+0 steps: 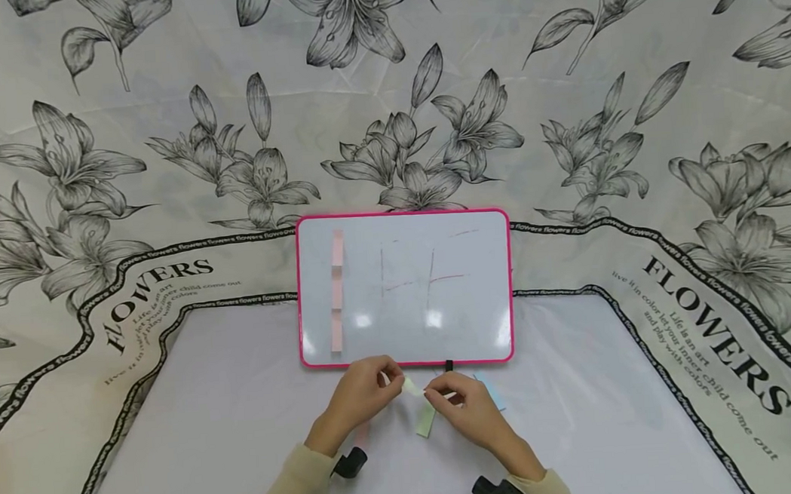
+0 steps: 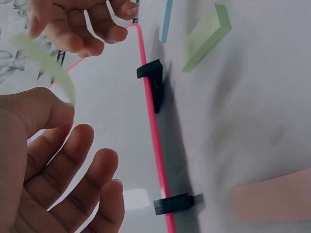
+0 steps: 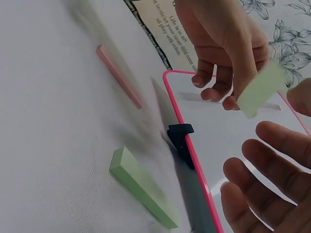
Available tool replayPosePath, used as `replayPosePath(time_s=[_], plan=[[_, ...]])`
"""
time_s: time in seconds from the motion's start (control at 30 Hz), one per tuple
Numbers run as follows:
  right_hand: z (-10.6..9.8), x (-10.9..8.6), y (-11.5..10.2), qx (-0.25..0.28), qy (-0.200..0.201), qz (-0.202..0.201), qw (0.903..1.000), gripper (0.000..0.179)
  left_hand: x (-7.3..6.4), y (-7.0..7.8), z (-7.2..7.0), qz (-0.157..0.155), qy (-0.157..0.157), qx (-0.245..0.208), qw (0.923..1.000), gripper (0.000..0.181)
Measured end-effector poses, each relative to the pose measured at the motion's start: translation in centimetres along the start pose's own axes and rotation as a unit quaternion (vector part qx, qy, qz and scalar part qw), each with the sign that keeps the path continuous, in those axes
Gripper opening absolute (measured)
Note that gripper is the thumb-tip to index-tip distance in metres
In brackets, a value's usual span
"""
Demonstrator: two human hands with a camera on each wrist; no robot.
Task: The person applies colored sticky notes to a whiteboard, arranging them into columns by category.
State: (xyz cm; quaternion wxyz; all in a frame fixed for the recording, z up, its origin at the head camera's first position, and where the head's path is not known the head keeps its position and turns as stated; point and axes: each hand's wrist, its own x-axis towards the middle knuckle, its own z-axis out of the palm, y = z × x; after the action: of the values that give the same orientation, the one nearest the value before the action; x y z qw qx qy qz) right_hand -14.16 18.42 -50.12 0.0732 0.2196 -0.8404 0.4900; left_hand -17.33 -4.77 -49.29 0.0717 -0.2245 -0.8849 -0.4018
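A thin pale green sticky note (image 3: pixel 262 90) hangs between the two hands. My left hand (image 1: pixel 366 388) pinches one end of it between thumb and forefinger, and the strip bends upward from there in the left wrist view. My right hand (image 1: pixel 466 405) is close to the free end, its thumb and forefinger apart in the right wrist view and its fingers loosely bent. Below the hands a green sticky note pad (image 3: pixel 143 187) lies on the white cloth. In front stands a pink-framed whiteboard (image 1: pixel 407 322) with three pink sticky notes (image 1: pixel 336 290) in a column on its left side.
A pink sticky note pad (image 2: pixel 274 196) lies near my left wrist, and a blue pad (image 1: pixel 491 392) is partly hidden behind my right hand. Black clip-like feet (image 2: pixel 174 204) sit on the board's lower edge. Faint red lines mark the board. Flower-printed cloth rises behind.
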Motion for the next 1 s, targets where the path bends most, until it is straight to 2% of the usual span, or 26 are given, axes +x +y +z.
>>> replayPosePath(time_s=[0.13, 0.27, 0.47, 0.67, 0.83, 1.0], plan=[[-0.1, 0.3, -0.2, 0.015, -0.003, 0.011, 0.9998, 0.016, 0.4, 0.5, -0.3, 0.022, 0.005, 0.022, 0.9995, 0.006], [0.1, 0.8, -0.6, 0.013, -0.019, 0.008, 0.9997, 0.013, 0.8, 0.7, -0.5, 0.03, 0.006, 0.036, 0.9989, 0.006], [0.7, 1.4, -0.5, -0.002, -0.045, 0.022, 0.9987, 0.008, 1.5, 1.3, -1.0, 0.031, 0.011, 0.017, 0.9993, 0.004], [1.5, 2.9, 0.1, 0.023, -0.049, 0.029, 0.9981, 0.013, 3.3, 0.8, -1.5, 0.023, -0.008, -0.065, 0.9976, 0.006], [2.2, 5.3, 0.8, 0.049, -0.037, 0.042, 0.9972, 0.018, 5.6, 0.3, -2.0, -0.024, -0.017, -0.131, 0.9909, 0.011], [2.4, 8.0, 0.6, 0.058, -0.008, 0.056, 0.9967, 0.016, 8.2, 0.3, -2.9, -0.059, -0.007, -0.186, 0.9808, 0.018]])
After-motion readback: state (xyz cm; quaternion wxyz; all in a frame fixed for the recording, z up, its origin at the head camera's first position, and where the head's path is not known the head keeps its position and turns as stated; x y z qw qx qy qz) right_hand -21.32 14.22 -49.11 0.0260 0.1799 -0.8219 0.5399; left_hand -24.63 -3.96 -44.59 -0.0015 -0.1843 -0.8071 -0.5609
